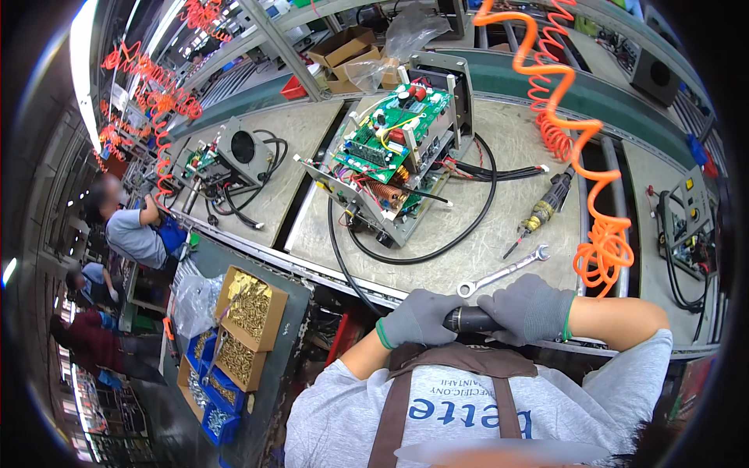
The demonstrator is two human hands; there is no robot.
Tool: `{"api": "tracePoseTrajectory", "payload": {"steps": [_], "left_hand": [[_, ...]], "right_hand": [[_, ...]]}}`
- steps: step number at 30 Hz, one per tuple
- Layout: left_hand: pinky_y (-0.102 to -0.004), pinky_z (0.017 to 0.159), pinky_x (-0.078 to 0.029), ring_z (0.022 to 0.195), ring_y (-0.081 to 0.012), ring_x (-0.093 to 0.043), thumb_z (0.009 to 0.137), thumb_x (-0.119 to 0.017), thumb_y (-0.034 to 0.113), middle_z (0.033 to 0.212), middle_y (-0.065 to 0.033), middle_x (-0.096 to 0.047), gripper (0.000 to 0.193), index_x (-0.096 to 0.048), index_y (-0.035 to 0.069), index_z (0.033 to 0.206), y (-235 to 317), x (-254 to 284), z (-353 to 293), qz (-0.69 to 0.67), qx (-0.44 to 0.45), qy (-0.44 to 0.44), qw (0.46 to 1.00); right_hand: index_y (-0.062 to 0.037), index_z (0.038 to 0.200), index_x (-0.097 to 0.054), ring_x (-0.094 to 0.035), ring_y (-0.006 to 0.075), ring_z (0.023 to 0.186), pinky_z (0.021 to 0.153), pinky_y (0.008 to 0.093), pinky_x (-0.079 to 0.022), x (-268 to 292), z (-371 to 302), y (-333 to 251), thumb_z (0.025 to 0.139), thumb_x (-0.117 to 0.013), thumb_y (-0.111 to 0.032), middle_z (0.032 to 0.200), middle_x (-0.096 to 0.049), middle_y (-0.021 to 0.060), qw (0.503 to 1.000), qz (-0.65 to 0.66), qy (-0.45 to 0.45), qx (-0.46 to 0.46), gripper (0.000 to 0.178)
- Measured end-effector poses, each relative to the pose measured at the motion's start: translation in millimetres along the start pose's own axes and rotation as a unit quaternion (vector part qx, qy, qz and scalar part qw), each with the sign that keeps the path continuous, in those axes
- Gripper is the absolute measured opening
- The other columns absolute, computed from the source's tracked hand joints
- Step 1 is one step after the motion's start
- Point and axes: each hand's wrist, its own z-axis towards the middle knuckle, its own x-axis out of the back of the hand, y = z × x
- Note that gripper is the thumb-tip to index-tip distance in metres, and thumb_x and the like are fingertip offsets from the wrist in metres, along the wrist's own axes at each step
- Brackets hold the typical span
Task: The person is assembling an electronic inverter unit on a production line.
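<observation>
Both my hands, in grey gloves with green cuffs, are close together in front of my body at the bench's near edge. My left hand (422, 318) is closed around one end of a black cylindrical tool (470, 320). Around its other end my right hand (528, 310) is closed; most of the tool is hidden by the gloves. Just beyond them lies a combination wrench (503, 271). A power screwdriver (540, 213) with yellow tape rests farther right. In the middle of the bench stands an opened electrical unit (398, 148) with a green circuit board, copper coil and black cable.
Coiled orange air hoses (601, 195) hang down at the right. At left, a side table (273, 292) bears cardboard boxes (257, 312) and blue bins (222, 421) of small fasteners. Other units (242, 152) stand on the neighbouring bench sections. A co-worker (133, 226) is at the far left.
</observation>
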Motion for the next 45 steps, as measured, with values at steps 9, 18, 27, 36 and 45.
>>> {"api": "tracePoseTrajectory", "payload": {"steps": [9,18,27,36,45], "left_hand": [[-0.0391,0.076,-0.052,0.085,-0.0310,-0.065,0.065,-0.077,0.017,0.096,-0.0142,-0.066,0.047,-0.062,0.005,0.109,-13.5,27.5,-18.6,-0.038,0.024,0.338,0.940],[-0.0503,0.097,-0.038,0.113,-0.0384,-0.048,0.065,-0.082,0.038,0.118,-0.0167,-0.056,0.064,-0.058,0.004,0.114,-99.4,52.3,3.8,0.226,0.167,0.393,0.875],[-0.0399,0.079,-0.049,0.089,-0.0283,-0.064,0.069,-0.082,0.035,0.091,-0.0101,-0.067,0.050,-0.067,0.003,0.103,-118.4,60.5,17.6,0.087,0.122,0.287,0.946],[-0.0471,0.077,-0.045,0.094,-0.0346,-0.055,0.072,-0.081,0.031,0.100,-0.0167,-0.060,0.056,-0.054,0.001,0.112,-140.7,47.1,20.0,0.104,0.106,0.279,0.949],[-0.0491,0.080,-0.043,0.103,-0.0387,-0.046,0.076,-0.078,0.037,0.108,-0.0211,-0.054,0.067,-0.046,-0.004,0.119,-155.7,40.2,15.3,0.152,0.056,0.261,0.952]], "right_hand": [[-0.0021,0.104,-0.061,-0.065,0.0342,0.086,0.078,0.0408,-0.049,-22.2,17.1,31.8,0.077,-0.063,-0.043,0.089,-0.065,0.0204,0.932,0.344,0.034,-0.108,0.049],[0.0000,0.097,-0.057,-0.065,0.0397,0.082,0.074,0.0453,-0.049,-38.3,64.9,33.2,0.078,-0.064,-0.046,0.083,-0.065,0.0233,0.829,0.441,0.195,-0.284,0.050],[-0.0010,0.100,-0.054,-0.065,0.0417,0.080,0.071,0.0485,-0.050,-36.9,89.7,28.6,0.079,-0.065,-0.045,0.081,-0.065,0.0237,0.817,0.423,0.192,-0.343,0.050],[-0.0010,0.104,-0.047,-0.066,0.0411,0.072,0.066,0.0473,-0.051,-36.8,99.5,17.9,0.075,-0.071,-0.041,0.076,-0.064,0.0214,0.847,0.374,0.175,-0.336,0.055],[0.0031,0.101,-0.043,-0.065,0.0412,0.067,0.062,0.0484,-0.052,-35.8,105.5,15.4,0.075,-0.066,-0.026,0.072,-0.063,0.0239,0.849,0.376,0.130,-0.348,0.045]]}}
